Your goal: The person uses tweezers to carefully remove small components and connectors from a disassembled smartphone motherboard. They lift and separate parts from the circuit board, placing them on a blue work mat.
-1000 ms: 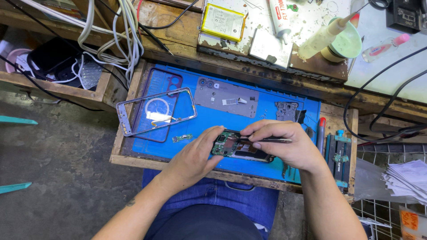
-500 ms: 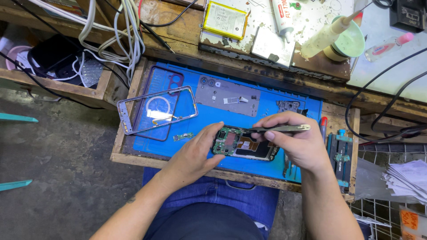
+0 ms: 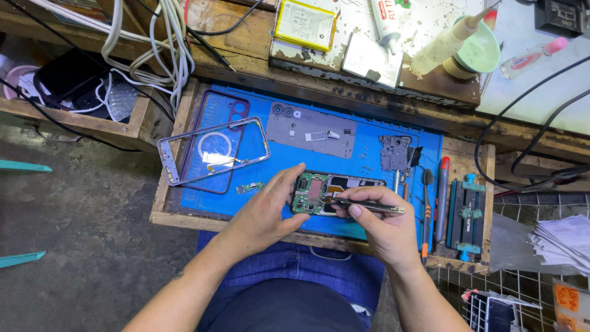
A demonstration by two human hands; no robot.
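An opened phone (image 3: 335, 192) with its green circuit board showing lies on a blue work mat (image 3: 369, 154). My left hand (image 3: 267, 209) grips the phone's left end, thumb and fingers curled round it. My right hand (image 3: 384, 224) holds metal tweezers (image 3: 362, 205) pinched between thumb and forefinger; their tips rest on the board near the phone's middle. A see-through phone frame (image 3: 212, 150) with a round coil lies at the mat's left. A small loose part (image 3: 249, 186) sits just left of my left hand.
A grey back plate (image 3: 310, 130) and a dark metal shield (image 3: 394, 152) lie on the mat's far side. Screwdrivers (image 3: 441, 197) and a blue clamp (image 3: 467, 212) stand to the right. A battery (image 3: 304, 24), glue tube and cables crowd the wooden bench behind. Papers (image 3: 562, 243) lie at right.
My right hand has turned and lowered the tweezers from pointing right above the phone to lying across it, tips on the board. My left hand has kept its grip.
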